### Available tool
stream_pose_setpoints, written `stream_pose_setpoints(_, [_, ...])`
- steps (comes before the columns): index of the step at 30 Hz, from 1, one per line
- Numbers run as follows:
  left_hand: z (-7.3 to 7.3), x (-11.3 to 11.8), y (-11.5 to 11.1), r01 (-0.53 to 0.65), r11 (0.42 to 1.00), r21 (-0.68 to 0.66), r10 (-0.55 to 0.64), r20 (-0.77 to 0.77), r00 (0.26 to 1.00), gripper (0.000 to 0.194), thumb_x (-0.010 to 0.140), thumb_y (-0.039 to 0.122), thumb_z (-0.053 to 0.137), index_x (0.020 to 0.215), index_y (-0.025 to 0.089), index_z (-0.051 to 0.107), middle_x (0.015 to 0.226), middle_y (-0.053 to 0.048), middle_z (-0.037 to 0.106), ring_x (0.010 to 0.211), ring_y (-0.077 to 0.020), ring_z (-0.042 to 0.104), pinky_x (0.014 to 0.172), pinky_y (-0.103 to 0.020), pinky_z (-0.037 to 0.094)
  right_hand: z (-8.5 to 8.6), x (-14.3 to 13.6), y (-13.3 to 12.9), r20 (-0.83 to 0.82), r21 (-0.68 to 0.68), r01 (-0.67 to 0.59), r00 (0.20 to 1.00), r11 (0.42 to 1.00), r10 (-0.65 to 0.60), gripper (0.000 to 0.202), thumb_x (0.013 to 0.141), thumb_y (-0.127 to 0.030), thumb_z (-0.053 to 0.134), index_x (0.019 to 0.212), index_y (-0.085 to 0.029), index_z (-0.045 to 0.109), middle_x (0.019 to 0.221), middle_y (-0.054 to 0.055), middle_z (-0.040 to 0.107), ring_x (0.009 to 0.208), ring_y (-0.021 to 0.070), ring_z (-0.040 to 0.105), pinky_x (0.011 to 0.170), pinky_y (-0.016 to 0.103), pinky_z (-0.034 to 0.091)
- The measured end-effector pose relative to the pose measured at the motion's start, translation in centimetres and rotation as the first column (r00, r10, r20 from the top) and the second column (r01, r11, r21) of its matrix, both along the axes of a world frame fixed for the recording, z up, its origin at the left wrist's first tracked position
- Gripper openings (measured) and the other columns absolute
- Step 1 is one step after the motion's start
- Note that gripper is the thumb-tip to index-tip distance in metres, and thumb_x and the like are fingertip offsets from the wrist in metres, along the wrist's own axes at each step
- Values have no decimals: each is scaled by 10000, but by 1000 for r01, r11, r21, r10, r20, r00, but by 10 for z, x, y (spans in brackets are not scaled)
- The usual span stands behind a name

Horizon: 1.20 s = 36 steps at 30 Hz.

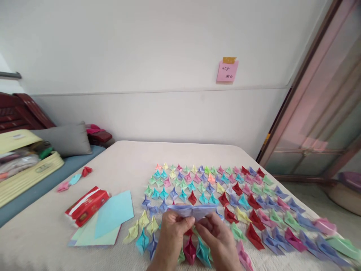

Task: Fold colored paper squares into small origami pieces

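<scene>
Between both hands is a folded sheet of pale purple paper (pixel 194 210), wide and flat along its top edge. My left hand (pixel 172 235) pinches its left half, the thumb against the near side. My right hand (pixel 216 235) grips the right half with thumb and fingers. Below and around the hands, many small folded paper boats stand in rows on the cream-covered table (pixel 141 154). Among them are a dark red boat (pixel 254 236), a yellow boat (pixel 143 219) and a cyan boat (pixel 142 242). My hands hide some of the boats.
On the left lie a red packet (pixel 87 206), a stack of coloured paper (pixel 114 214) and several small folded pieces (pixel 75 179). Farther left are an open yellow box (pixel 36 169) and a grey pillow (pixel 67 139). A pink note (pixel 227 71) hangs on the wall.
</scene>
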<state>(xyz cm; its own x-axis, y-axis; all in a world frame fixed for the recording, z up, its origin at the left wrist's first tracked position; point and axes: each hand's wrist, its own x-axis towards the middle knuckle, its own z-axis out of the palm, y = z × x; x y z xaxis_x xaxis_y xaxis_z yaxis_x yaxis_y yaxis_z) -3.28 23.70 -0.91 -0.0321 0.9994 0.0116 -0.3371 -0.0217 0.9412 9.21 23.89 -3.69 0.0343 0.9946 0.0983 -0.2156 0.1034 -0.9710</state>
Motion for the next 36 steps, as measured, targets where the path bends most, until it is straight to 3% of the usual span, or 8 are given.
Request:
stream_pose_setpoints(2, [2,-6,2,-82,996,46,85,-63,994,90,701,222,750,773,169,766,694,-22,701,654,-195,622,640,-291,478,1,6,-2,180,220,186,957,957,-228,318,797,-291,670,1105,-225,627,1004,86,697,925,279,643,762,399,520])
stream_pose_setpoints(3, [2,-8,2,-127,988,85,137,-116,984,64,698,207,753,755,179,765,739,-28,709,709,-208,634,669,-295,479,1,9,-2,271,384,242,893,891,-359,355,813,-262,647,1163,-230,597,1121,110,658,1033,303,612,825,440,509])
stream_pose_setpoints(6, [3,-13,4,-197,955,223,251,-248,936,70,703,155,734,647,192,755,835,-53,713,884,-257,641,801,-328,467,2,16,-4,381,752,166,680,637,-627,393,832,-137,618,1211,-224,565,1304,151,535,1191,336,525,903,487,481])
stream_pose_setpoints(7, [3,-13,3,-193,948,251,261,-273,926,101,710,145,722,626,194,750,841,-58,711,908,-265,638,823,-336,459,3,17,-5,377,804,137,636,579,-673,397,832,-104,618,1207,-222,564,1316,156,520,1183,336,531,896,481,487])
stream_pose_setpoints(9, [4,-12,2,-185,947,263,263,-301,917,119,730,149,700,633,201,745,852,-60,705,895,-262,637,810,-336,458,5,16,-8,368,844,118,582,523,-725,377,833,-70,615,1178,-216,574,1332,160,499,1153,337,548,887,482,490])
stream_pose_setpoints(19, [10,-6,-1,-214,957,198,268,-307,913,145,705,240,728,569,192,717,897,-74,680,889,-267,638,718,-298,488,8,16,-8,416,841,82,533,534,-737,370,845,-39,587,1162,-229,603,1353,146,471,1170,365,532,885,524,489])
stream_pose_setpoints(28, [5,-9,0,-198,954,223,265,-327,907,135,729,212,690,599,199,722,906,-65,699,900,-261,632,788,-306,458,4,18,-6,429,878,-35,499,477,-753,365,821,-10,580,1116,-212,657,1364,144,486,1172,377,530,880,537,474])
stream_pose_setpoints(36, [8,-12,0,-183,944,273,289,-419,861,113,691,117,711,650,219,736,875,-61,720,926,-269,647,836,-324,445,7,17,-7,459,870,-75,486,487,-744,269,814,2,591,1009,-179,633,1307,166,516,1149,370,529,881,533,465])
